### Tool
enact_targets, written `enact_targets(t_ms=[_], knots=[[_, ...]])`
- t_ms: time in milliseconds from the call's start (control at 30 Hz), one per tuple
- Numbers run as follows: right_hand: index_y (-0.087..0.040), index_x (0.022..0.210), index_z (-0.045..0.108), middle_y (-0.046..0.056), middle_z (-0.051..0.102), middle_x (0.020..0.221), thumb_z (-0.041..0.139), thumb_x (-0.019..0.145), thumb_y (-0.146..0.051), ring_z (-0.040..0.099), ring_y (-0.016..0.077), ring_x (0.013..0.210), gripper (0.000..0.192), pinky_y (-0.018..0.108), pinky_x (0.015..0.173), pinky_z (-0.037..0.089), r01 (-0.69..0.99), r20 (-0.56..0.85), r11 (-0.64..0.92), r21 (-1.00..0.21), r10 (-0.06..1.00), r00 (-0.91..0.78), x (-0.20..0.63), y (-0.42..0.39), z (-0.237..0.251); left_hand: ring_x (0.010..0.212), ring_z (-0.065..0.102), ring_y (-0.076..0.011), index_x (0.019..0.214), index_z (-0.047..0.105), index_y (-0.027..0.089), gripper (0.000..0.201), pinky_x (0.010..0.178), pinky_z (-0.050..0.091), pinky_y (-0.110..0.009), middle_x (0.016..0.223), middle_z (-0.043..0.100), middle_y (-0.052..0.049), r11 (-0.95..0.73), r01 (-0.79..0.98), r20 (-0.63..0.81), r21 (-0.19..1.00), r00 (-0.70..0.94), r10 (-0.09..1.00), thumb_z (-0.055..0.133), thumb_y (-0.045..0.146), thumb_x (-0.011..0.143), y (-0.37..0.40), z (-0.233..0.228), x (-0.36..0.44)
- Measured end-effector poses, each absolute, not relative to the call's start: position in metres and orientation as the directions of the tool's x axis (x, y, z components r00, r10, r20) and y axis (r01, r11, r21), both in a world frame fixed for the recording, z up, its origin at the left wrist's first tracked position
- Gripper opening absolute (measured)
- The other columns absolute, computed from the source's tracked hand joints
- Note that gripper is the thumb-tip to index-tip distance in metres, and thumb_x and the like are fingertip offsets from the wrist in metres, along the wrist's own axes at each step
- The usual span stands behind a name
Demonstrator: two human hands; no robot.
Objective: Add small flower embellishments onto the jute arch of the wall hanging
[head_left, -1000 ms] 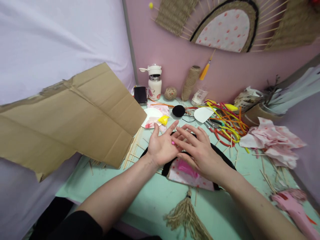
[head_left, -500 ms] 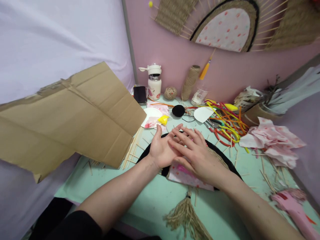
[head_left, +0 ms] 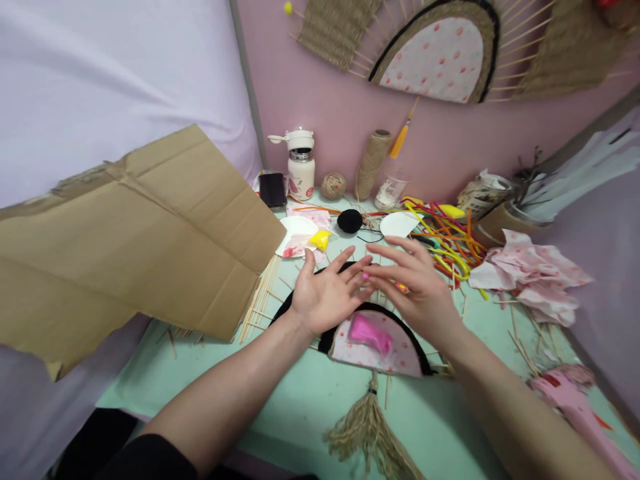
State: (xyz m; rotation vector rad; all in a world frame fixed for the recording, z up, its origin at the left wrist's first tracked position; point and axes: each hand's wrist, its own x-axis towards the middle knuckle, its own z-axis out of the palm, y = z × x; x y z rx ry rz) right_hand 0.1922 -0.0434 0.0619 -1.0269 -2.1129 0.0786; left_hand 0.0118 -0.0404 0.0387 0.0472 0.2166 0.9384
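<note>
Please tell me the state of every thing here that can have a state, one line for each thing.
left hand: open, palm up, a small pink bit at its fingertips
right hand: open, fingers spread, above the fan
fan: lying flat on the table, pink lump on it
jute tassel: frayed, at the fan's base
flask: upright, lid flipped open
twine cone: upright
cardboard sheet: creased, with torn edges
phone: screen dark

Rough jute tassel (head_left: 373, 433); matt brown cardboard (head_left: 135, 233); printed cloth fan (head_left: 380, 343).
</note>
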Motion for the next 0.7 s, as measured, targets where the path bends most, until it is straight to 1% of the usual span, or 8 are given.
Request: enact_targets(t_ms=[67,133,200,233,367,433,533,700], knots=[[-0.026,0.095,0.076,0.006,0.071,0.122,0.06,0.092,-0.027,0.053,0.0268,0.124,0.016,0.052,0.106,0.041,0.696,0.626,0.606,-0.386,0.726,-0.285,0.208,-0.033,0.065,0.113,0.062,-0.0313,0.119,0.061,0.013,0.072,0.094,0.049,-0.044,0.12,0.064,-0.02,0.557,-0.815,-0.207,0.158,0.524,0.826,0.031,0.072,0.09,-0.037,0.039,0.01],[-0.026,0.093,0.077,0.007,0.071,0.121,0.06,0.092,-0.03,0.054,0.0277,0.122,0.017,0.052,0.105,0.041,0.751,0.602,0.543,-0.375,0.759,-0.247,0.223,-0.022,0.06,0.119,0.06,-0.0323,0.117,0.062,0.014,0.069,0.096,0.05,-0.045,0.119,0.064,-0.02,0.522,-0.835,-0.26,0.173,0.473,0.842,0.033,0.071,0.09,-0.033,0.038,0.009],[-0.027,0.089,0.077,0.006,0.072,0.119,0.06,0.092,-0.033,0.056,0.0289,0.119,0.018,0.054,0.103,0.04,0.805,0.571,0.495,-0.329,0.783,-0.248,0.232,-0.011,0.049,0.115,0.063,-0.0306,0.116,0.062,0.014,0.067,0.094,0.052,-0.044,0.115,0.066,-0.019,0.5,-0.847,-0.305,0.181,0.435,0.847,0.035,0.069,0.091,-0.03,0.036,0.008],[-0.027,0.088,0.078,0.006,0.073,0.118,0.06,0.092,-0.034,0.056,0.0294,0.118,0.019,0.055,0.102,0.04,0.822,0.546,0.487,-0.293,0.791,-0.274,0.234,-0.007,0.042,0.112,0.064,-0.0295,0.116,0.062,0.014,0.066,0.092,0.053,-0.042,0.112,0.066,-0.019,0.494,-0.849,-0.321,0.185,0.423,0.847,0.035,0.068,0.091,-0.029,0.034,0.008],[-0.028,0.086,0.078,0.003,0.073,0.118,0.06,0.092,-0.029,0.054,0.0298,0.121,0.019,0.057,0.107,0.03,0.871,0.467,0.465,-0.158,0.813,-0.349,0.23,-0.001,0.018,0.101,0.068,-0.0258,0.116,0.062,0.012,0.064,0.087,0.056,-0.038,0.105,0.068,-0.017,0.483,-0.852,-0.344,0.199,0.401,0.849,0.036,0.065,0.092,-0.027,0.032,0.007],[-0.028,0.086,0.078,0.003,0.073,0.119,0.06,0.092,-0.028,0.052,0.0297,0.122,0.019,0.058,0.109,0.026,0.882,0.442,0.456,-0.116,0.819,-0.365,0.226,-0.001,0.011,0.097,0.068,-0.0246,0.116,0.062,0.012,0.063,0.085,0.056,-0.037,0.103,0.068,-0.016,0.48,-0.853,-0.353,0.204,0.393,0.849,0.036,0.064,0.093,-0.027,0.032,0.007],[-0.028,0.087,0.078,0.002,0.072,0.121,0.06,0.091,-0.026,0.05,0.0295,0.124,0.018,0.058,0.11,0.023,0.887,0.41,0.451,-0.101,0.831,-0.376,0.223,-0.001,0.007,0.094,0.069,-0.0234,0.117,0.062,0.011,0.062,0.082,0.056,-0.035,0.1,0.068,-0.015,0.49,-0.848,-0.368,0.201,0.398,0.84,0.037,0.063,0.094,-0.028,0.033,0.008],[-0.027,0.088,0.077,0.002,0.071,0.122,0.06,0.091,-0.025,0.05,0.0303,0.124,0.017,0.058,0.11,0.022,0.874,0.378,0.473,-0.11,0.833,-0.403,0.221,0.0,0.003,0.09,0.069,-0.0226,0.117,0.062,0.011,0.062,0.081,0.056,-0.034,0.097,0.068,-0.015,0.497,-0.845,-0.384,0.196,0.401,0.832,0.036,0.062,0.094,-0.028,0.034,0.008]])
